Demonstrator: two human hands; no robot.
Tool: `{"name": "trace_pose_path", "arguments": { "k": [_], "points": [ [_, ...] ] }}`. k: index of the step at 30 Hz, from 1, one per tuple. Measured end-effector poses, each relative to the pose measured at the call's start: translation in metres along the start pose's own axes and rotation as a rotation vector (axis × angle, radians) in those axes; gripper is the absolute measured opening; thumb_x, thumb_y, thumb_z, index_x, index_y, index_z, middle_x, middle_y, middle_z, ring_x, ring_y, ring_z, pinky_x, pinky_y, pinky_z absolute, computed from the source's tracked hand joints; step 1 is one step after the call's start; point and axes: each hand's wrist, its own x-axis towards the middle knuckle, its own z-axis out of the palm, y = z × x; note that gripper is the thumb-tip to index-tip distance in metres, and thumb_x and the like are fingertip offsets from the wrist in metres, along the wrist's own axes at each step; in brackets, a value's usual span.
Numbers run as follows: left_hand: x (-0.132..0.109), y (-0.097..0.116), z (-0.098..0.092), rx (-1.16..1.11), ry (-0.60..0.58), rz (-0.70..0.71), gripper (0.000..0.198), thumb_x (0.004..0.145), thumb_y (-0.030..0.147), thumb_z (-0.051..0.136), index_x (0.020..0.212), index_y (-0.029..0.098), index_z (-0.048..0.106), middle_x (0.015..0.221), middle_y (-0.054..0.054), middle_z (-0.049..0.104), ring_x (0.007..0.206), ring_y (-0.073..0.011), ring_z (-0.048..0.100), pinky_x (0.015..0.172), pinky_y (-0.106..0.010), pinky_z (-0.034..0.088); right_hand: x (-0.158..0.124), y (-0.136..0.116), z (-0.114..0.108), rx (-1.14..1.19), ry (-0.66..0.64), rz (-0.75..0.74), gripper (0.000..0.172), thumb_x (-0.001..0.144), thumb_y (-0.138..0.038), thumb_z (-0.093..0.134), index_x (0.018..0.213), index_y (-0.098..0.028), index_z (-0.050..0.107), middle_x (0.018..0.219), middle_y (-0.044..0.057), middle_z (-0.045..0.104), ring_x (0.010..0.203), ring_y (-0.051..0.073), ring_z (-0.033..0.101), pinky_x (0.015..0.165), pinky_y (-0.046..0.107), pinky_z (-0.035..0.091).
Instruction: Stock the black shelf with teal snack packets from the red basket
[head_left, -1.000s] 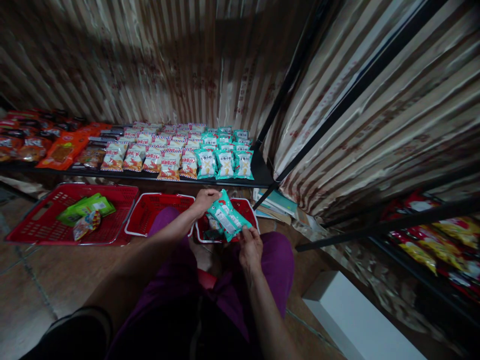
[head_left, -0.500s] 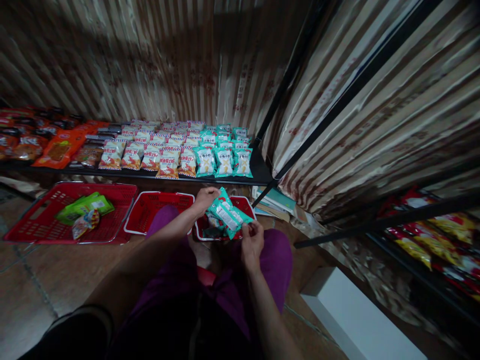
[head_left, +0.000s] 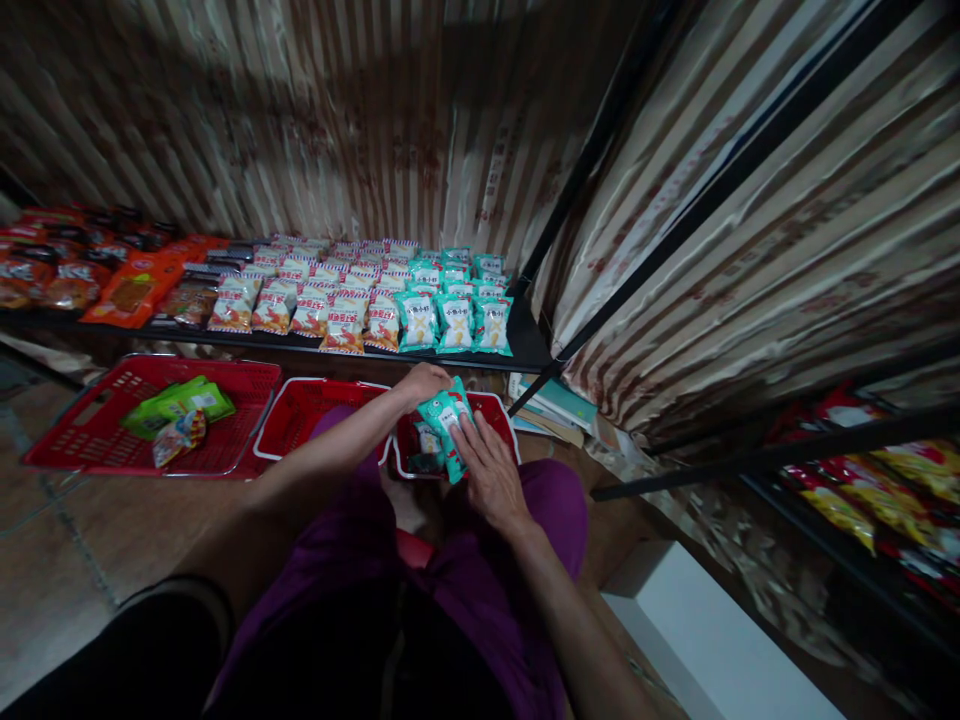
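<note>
A teal snack bag is held up above the red basket with a white rim between my knees. My left hand grips the bag by its upper left end. Across its front lies my right hand, palm side down with the fingers stretched out. Inside that basket, a small pack and a dark pack show partly beside the bag. On the black shelf just beyond, rows of similar teal bags stand next to white and orange snack bags.
A second red basket and a wide red basket holding green packs are at left. Black shelf posts slant up at right. A white box lies at lower right, near yellow and red bags.
The teal bag has turned over from its printed back to its front and stands more upright. My right hand went from pinching its lower corner to lying flat on it.
</note>
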Motion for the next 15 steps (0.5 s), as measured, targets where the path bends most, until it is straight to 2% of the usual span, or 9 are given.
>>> {"name": "trace_pose_path", "arguments": {
  "k": [4,7,12,15],
  "points": [
    [0.003,0.001,-0.002,-0.001,-0.040,-0.059,0.013,0.054,0.012,0.075,0.048,0.013,0.063,0.041,0.001,0.055,0.039,-0.0079,0.045,0.040,-0.019,0.033,-0.001,0.002,0.000,0.008,-0.024,-0.041,0.079,0.077,-0.008,0.046,0.148,-0.018,0.015,0.154,0.010,0.022,0.144,0.026,0.012,0.112,0.051,0.026],
    [0.004,0.001,-0.002,0.000,-0.090,-0.108,0.015,0.052,0.011,0.076,0.046,0.013,0.062,0.040,0.000,0.056,0.038,-0.0093,0.046,0.040,-0.021,0.035,-0.002,0.000,0.004,0.020,0.006,-0.034,0.078,0.079,-0.012,0.049,0.148,-0.018,0.015,0.153,0.011,0.025,0.143,0.026,0.014,0.111,0.050,0.029],
    [0.004,-0.001,-0.009,-0.009,-0.187,-0.178,0.012,0.051,0.012,0.077,0.049,0.014,0.065,0.045,-0.002,0.061,0.041,-0.0120,0.051,0.043,-0.023,0.039,-0.002,-0.008,0.015,0.045,0.152,0.042,0.072,0.080,-0.008,0.042,0.147,-0.020,0.020,0.148,0.011,0.037,0.140,0.025,0.025,0.107,0.049,0.035],
    [0.005,-0.003,-0.016,-0.019,-0.207,-0.213,0.011,0.053,0.013,0.077,0.050,0.015,0.066,0.048,-0.003,0.063,0.044,-0.0126,0.052,0.045,-0.023,0.040,-0.002,-0.011,0.025,0.089,0.219,0.079,0.072,0.080,-0.009,0.042,0.147,-0.021,0.020,0.148,0.012,0.037,0.139,0.026,0.029,0.105,0.050,0.038]
  ]
}}
